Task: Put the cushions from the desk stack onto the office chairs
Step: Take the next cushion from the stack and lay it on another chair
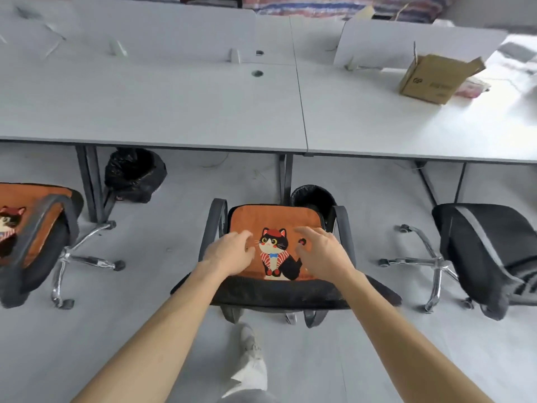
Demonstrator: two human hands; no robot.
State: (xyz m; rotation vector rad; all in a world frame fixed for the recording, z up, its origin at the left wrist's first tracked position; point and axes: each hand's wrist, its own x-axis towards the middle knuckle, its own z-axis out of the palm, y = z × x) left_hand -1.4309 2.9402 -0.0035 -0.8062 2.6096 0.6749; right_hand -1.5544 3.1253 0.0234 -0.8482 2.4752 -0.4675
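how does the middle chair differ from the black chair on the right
The middle chair carries an orange cat cushion; the right chair shows only black, no cushion. The left hand and right hand are at the middle chair's cushion; neither is near the right chair. The right chair's chrome base shows beside it; the middle chair's is hidden. Both are black office chairs by the desk.

Two pale grey desks stand edge to edge: the left desk (174,106) and the right desk (363,120), which bears an open cardboard box (433,80). On the grey floor (174,234) stand two black bins (133,173) and three office chairs. The middle chair (261,295) carries an orange cat cushion (273,219), and the left chair (43,274) carries a matching cushion (29,190).
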